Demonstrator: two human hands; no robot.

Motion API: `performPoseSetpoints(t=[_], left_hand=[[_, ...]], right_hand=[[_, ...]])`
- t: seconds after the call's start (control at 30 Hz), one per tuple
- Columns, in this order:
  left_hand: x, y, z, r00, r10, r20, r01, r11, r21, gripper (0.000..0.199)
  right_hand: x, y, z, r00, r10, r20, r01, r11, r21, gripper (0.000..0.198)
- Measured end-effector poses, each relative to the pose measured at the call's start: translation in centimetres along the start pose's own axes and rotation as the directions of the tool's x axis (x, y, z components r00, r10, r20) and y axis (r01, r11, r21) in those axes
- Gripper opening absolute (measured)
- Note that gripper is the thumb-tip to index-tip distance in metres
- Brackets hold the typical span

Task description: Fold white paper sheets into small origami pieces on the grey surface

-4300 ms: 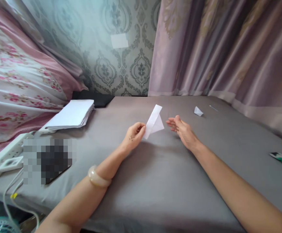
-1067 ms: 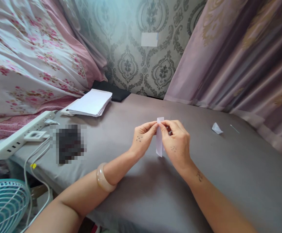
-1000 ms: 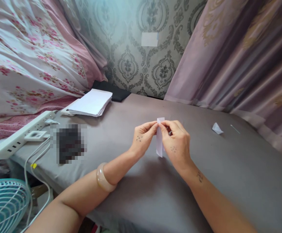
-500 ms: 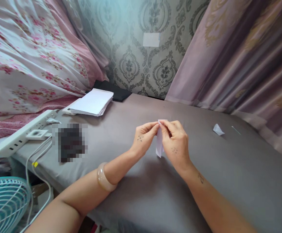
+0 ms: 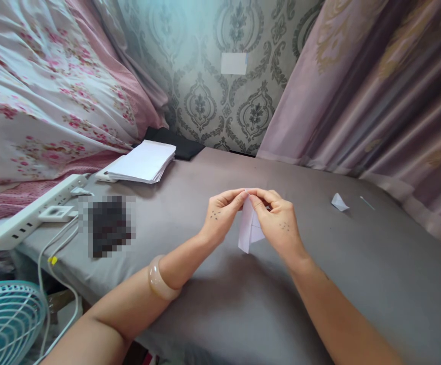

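The left hand and right hand both pinch the folded paper by its top above the grey cloth, while a white adapter sits against the power strip.

A white power strip lies beside floral fabric, near a teal fan.

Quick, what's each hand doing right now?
Left hand: closed, pinching the paper at its top.
Right hand: closed, pinching the same paper at its top.
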State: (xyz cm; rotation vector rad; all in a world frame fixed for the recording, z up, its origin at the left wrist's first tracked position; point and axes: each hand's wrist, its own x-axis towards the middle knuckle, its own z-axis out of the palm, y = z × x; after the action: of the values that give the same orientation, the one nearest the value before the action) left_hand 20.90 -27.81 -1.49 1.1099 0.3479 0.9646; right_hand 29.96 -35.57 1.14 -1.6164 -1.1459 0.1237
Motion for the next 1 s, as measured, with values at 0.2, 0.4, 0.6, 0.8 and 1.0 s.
performPoseSetpoints(t=[0.2, 0.4, 0.6, 0.8, 1.0], left_hand=[[0.1, 0.1, -0.2, 0.999, -0.049, 0.008, 0.049, 0.999, -0.015, 0.022], [0.2, 0.0, -0.4, 0.993, -0.116, 0.026, 0.117, 0.991, -0.066, 0.023], [0.2, 0.3, -0.3, 0.991, -0.13, 0.033, 0.133, 0.987, -0.095, 0.023], [0.3, 0.6, -0.3, 0.992, -0.116, 0.047, 0.12, 0.988, -0.093, 0.019], [0.5, 1.2, -0.6, 0.998, -0.039, -0.058, 0.037, 0.999, -0.037, 0.012]], right_hand=[[0.0, -0.2, -0.1, 1.0, 0.007, 0.028, -0.006, 1.0, -0.029, 0.022], [0.0, 0.0, -0.2, 1.0, 0.007, 0.029, -0.005, 0.996, -0.091, 0.021], [-0.1, 0.3, 0.0, 0.999, -0.019, 0.026, 0.023, 0.989, -0.148, 0.023], [-0.1, 0.2, 0.0, 0.999, -0.03, 0.045, 0.04, 0.97, -0.24, 0.029], [-0.4, -0.1, 0.0, 0.997, -0.004, 0.081, 0.025, 0.964, -0.264, 0.041]])
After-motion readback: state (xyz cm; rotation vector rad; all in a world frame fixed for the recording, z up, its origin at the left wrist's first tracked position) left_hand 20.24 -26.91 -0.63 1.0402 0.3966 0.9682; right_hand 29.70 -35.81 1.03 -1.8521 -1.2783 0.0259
